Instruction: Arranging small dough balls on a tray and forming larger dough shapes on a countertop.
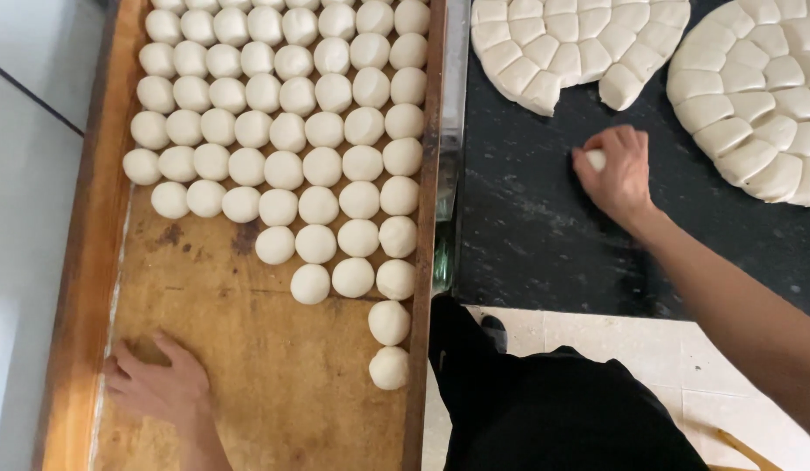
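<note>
Wooden tray (248,384) beside black counter (527,235)

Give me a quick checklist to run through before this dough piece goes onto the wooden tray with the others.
1. Dough piece under right hand on the dark counter: ok.
2. Piece rolled fully round: cannot tell, the hand covers it.
3. Bare board left on the wooden tray: ok.
4. Left hand steadies the tray near its left edge: ok.
5. Dough balls sit in tidy rows: ok.
6. Cut dough discs hold more pieces: ok.
</note>
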